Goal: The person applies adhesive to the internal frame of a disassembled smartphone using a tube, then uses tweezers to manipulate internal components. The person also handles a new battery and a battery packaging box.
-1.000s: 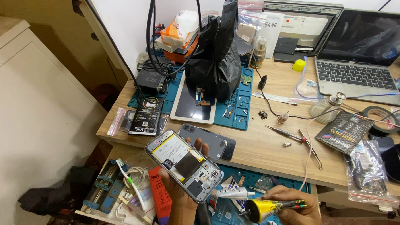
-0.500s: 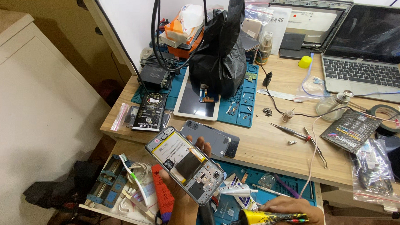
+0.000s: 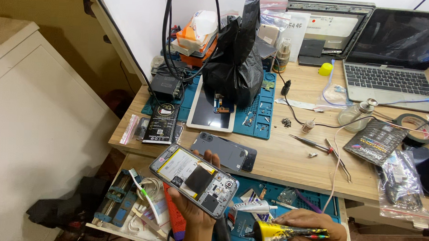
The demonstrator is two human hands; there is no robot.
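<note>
My left hand [image 3: 192,207] holds an opened smartphone [image 3: 194,179] with its back cover off, so the battery and dark inner parts show. It is held tilted above an open drawer [image 3: 140,210]. My right hand [image 3: 310,228] at the bottom edge grips a yellow and black tube [image 3: 286,233] that lies sideways, its dark nozzle end pointing left toward the phone. A grey phone back cover [image 3: 223,151] lies on the wooden desk [image 3: 289,161] just beyond the phone.
A black plastic bag [image 3: 235,64] stands on a blue repair mat [image 3: 257,112] beside a white tablet [image 3: 210,111]. A laptop [image 3: 392,60], a glass bottle [image 3: 357,116], tweezers [image 3: 337,158], a tape roll [image 3: 416,127] and packets lie to the right. Tools fill the drawer.
The view has shifted slightly. My left hand has raised the phone a little, and my right hand has brought the tube lower and more level.
</note>
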